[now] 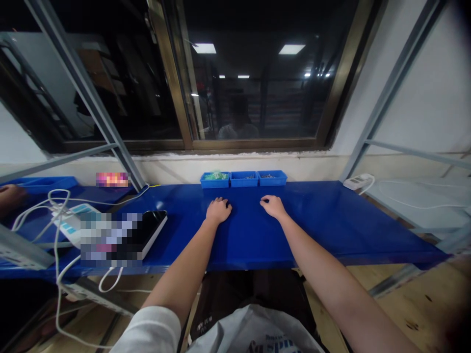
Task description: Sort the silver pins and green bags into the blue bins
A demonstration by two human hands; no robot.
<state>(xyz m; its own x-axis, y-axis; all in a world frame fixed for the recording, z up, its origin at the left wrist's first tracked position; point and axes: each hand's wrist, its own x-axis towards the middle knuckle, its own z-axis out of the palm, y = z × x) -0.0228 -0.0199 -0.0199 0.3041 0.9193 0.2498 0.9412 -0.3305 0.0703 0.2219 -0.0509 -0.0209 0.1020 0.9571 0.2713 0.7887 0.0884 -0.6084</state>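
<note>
My left hand (219, 211) rests palm down on the blue tabletop (245, 240), its fingers loosely bent and the thumb apart; nothing shows in it. To its right, my right hand (273, 206) is raised slightly or touching the surface, thumb and forefinger brought together in a pinch. Whatever may be between those fingertips is too small to make out. Beyond both hands, three small blue bins stand in a row: the left bin (215, 183) holds light green pieces, while the middle bin (244, 181) and right bin (272, 178) contain small dark metallic parts.
On the left lie a phone-like device (156, 218), partly blurred out, a white power strip (71, 223) and looping white cables (57, 264). Another person's hand (13, 198) is at the far left beside a blue tray (47, 182). Grey metal posts (386, 98) frame the table; a window stands behind.
</note>
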